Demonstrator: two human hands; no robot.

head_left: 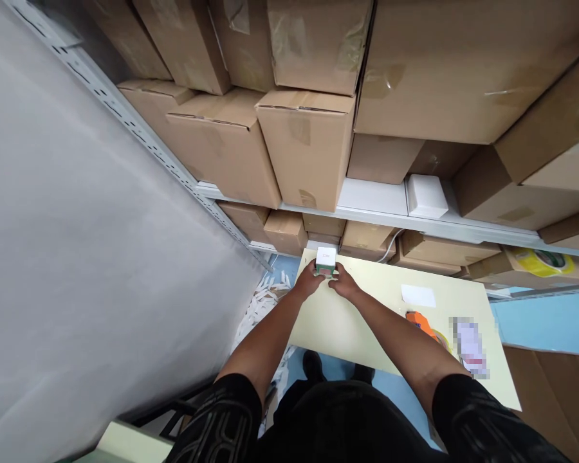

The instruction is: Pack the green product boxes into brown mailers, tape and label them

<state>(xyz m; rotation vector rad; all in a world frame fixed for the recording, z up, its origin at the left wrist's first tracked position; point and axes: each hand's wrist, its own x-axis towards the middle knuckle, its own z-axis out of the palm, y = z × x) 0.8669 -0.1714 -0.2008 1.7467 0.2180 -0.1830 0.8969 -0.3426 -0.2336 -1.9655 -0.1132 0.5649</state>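
Note:
Between my two hands is a small box [326,258] with a white top and a green front, near the far left corner of the pale yellow table [335,321]. The fingers of my left hand [309,280] press on its left side. On its right side, my right hand [343,281] grips it with thumb and fingers. Small print shows on the white top, too tiny to read. I cannot tell whether the box rests on the table or is held just above it.
Shelves with cardboard boxes [303,151] rise behind the table. A white box [427,196] stands on one shelf. Rightward on the table are white paper [418,296], an orange tape dispenser [421,323] and a blurred-out item [470,347]. Paper strips [258,308] litter the left floor.

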